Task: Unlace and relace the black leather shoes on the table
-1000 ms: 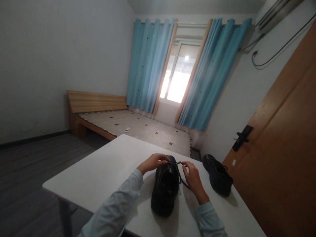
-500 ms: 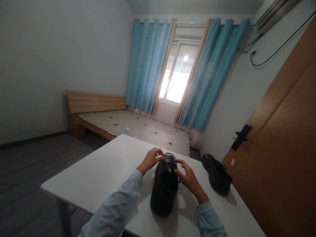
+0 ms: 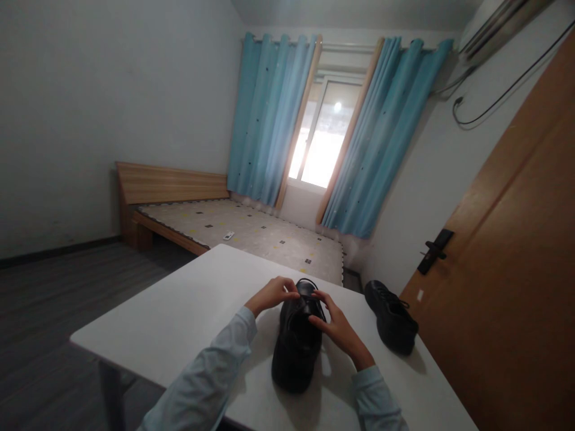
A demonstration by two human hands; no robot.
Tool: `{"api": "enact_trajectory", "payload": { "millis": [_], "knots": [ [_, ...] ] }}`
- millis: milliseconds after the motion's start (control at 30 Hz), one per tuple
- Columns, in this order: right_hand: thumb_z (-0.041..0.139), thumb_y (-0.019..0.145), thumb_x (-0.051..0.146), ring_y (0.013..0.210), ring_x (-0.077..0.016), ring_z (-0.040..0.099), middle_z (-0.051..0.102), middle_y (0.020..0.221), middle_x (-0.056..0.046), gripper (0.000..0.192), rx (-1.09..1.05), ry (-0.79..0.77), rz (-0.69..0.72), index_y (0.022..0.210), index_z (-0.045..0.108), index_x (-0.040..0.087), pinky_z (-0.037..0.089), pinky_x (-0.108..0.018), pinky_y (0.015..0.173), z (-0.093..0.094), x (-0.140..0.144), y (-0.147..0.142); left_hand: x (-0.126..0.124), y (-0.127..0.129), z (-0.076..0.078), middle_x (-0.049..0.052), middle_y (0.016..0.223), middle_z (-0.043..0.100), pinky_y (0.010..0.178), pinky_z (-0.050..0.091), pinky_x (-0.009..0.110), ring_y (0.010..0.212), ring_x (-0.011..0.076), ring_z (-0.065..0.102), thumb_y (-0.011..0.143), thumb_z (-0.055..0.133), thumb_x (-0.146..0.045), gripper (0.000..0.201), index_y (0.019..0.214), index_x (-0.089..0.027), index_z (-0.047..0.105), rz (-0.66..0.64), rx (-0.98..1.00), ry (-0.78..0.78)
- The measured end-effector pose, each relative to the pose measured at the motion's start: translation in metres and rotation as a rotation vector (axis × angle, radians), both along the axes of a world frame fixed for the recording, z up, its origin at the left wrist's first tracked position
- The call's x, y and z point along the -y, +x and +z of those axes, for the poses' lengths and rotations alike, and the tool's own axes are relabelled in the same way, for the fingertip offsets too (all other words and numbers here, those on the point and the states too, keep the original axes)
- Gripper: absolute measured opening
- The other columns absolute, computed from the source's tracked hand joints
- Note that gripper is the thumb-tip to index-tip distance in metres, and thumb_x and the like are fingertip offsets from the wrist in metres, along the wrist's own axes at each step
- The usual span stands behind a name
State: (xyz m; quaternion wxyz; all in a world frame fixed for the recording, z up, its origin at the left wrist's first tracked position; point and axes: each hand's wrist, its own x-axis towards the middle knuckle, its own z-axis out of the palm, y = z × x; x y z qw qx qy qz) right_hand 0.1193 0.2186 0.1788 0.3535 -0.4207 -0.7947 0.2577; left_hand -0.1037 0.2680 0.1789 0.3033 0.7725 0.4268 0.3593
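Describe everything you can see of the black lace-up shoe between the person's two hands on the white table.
The black lace-up shoe looks like smooth, slightly glossy leather. It stands upright on its sole on the white table, heel towards the camera, toe pointing away. Its dark opening faces up. The left hand and right hand both touch it at the laced front; the laces themselves are hard to make out.

A bench (image 3: 188, 311) fills the lower middle of the frame. On it, just below centre, stands a shoe (image 3: 296, 347), heel toward the bottom edge. The left hand (image 3: 273, 294) lies on the shoe's far end from the left, the right hand (image 3: 338, 326) from the right. A second shoe (image 3: 390, 317) sits on the bench to the right, apart from the first. Behind the bench, a bed (image 3: 242, 230) lies at middle left, with a window (image 3: 321, 134) above it at upper centre. A door (image 3: 507, 281) fills the right edge.
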Motion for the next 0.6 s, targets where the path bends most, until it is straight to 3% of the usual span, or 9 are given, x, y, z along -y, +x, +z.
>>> {"api": "enact_trajectory", "payload": {
  "millis": [267,600],
  "knots": [
    [0.066,0.074,0.040,0.119,-0.0254,0.049,0.055,0.125,-0.010,0.059,-0.031,-0.007,0.018,0.125,0.044,0.021,0.035,-0.044,0.103,0.0047,0.0023,-0.0016,0.0057,0.0037,0.0086,0.004,0.078,0.066,0.069,0.043,0.026,0.075,0.0163,0.057,0.078,0.054,-0.041,0.030,0.077,-0.013,0.063,0.021,0.043,0.044],
    [0.066,0.073,0.042,0.119,-0.0267,0.049,0.055,0.126,-0.010,0.059,-0.026,-0.013,0.003,0.125,0.045,0.023,0.038,-0.045,0.099,0.0035,0.0015,-0.0010,0.0008,0.0050,0.0025,0.002,0.072,0.062,0.064,0.043,0.024,0.069,0.0142,0.054,0.078,0.053,-0.045,0.033,0.078,-0.013,0.061,0.029,0.112,0.069]
  ]
}}
